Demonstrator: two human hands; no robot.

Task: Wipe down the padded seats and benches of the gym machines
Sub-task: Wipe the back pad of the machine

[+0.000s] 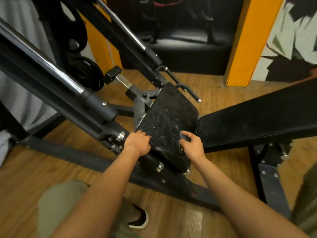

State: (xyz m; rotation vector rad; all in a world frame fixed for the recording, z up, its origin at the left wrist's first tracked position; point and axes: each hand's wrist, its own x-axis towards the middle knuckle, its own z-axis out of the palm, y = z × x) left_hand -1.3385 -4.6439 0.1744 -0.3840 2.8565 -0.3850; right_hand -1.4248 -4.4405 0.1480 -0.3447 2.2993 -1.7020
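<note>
A worn black seat pad (169, 117), speckled with white flecks, tilts up in the middle of the head view. A long black back pad (257, 117) adjoins it on the right. My left hand (138, 143) curls its fingers over the seat pad's near left edge. At the pad's near right edge, my right hand (193, 146) grips a dark grey bunched thing (185, 136), seemingly a cloth. A small yellow spot shows under that palm. What lies beneath either hand is hidden.
Thick black frame bars and chrome rails (56, 73) slant across the left. A low frame beam (96, 162) crosses the wooden floor in front of my leg and shoe (139, 219). An orange pillar (247, 48) and a black sofa (187, 43) stand behind. Handles (188, 91) flank the seat.
</note>
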